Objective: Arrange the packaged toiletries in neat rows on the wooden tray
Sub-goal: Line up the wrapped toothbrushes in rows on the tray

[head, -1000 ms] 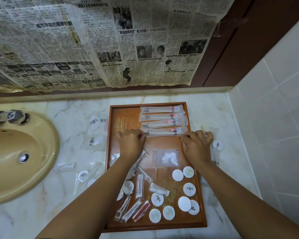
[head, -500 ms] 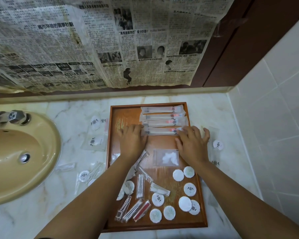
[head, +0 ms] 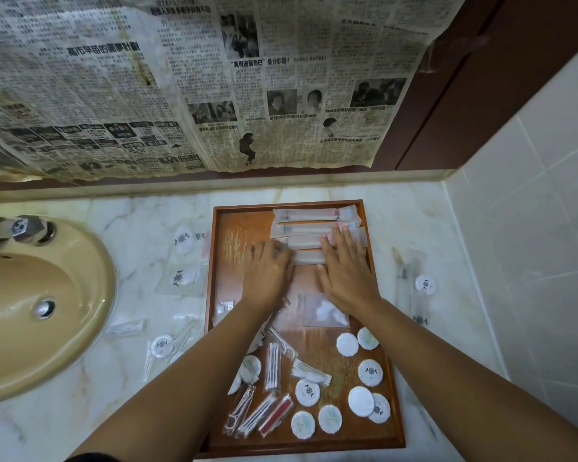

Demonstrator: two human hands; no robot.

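A wooden tray (head: 234, 228) lies on the marble counter. Several long white toothbrush packets (head: 311, 215) sit stacked in a row at its far end. My left hand (head: 267, 271) rests flat on the left end of the nearest packet. My right hand (head: 344, 268) lies flat with straight fingers across the right ends of the packets. A clear bag of cotton (head: 324, 311) sits mid-tray. Round white soap packets (head: 369, 371) are scattered at the near right. Wrapped floss picks and swabs (head: 271, 365) lie at the near left.
A beige sink (head: 24, 311) with a tap fills the left. Loose clear packets (head: 184, 278) and a round soap (head: 161, 345) lie on the counter left of the tray. More packets (head: 424, 285) lie to its right. Newspaper covers the wall behind.
Both hands have slid forward over the toothbrush packets. The right hand's fingers went from curled to straight and flat, reaching further up the stack.
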